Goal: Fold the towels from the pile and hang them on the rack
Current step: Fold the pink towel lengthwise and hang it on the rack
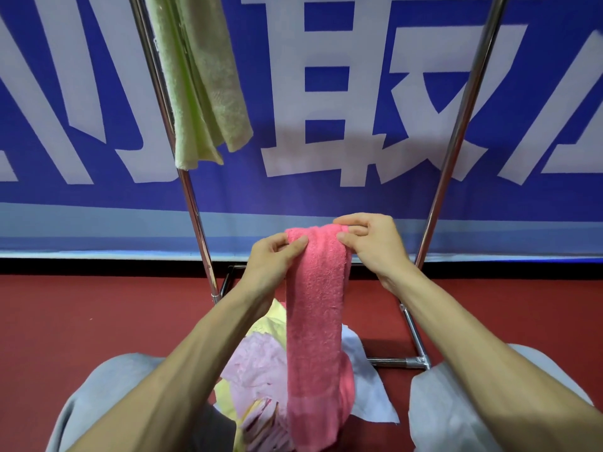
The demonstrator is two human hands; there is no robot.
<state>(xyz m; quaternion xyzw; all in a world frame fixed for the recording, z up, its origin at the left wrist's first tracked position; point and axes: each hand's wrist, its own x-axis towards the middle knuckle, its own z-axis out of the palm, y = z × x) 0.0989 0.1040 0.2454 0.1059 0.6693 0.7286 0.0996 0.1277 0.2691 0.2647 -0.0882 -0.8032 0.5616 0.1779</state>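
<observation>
While the left hand (277,252) and right hand (372,243) pinch the top corners of the pink towel (315,321), its long axis hangs vertically over the pile (257,363), below the rack (456,135).

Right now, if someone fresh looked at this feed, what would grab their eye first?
The pink towel, folded into a long strip, held up at centre by its top edge between the left hand and right hand. Next, the green towel already hanging on the rack at upper left. Below the arms, a pile of pale towels waits on the red floor.
</observation>
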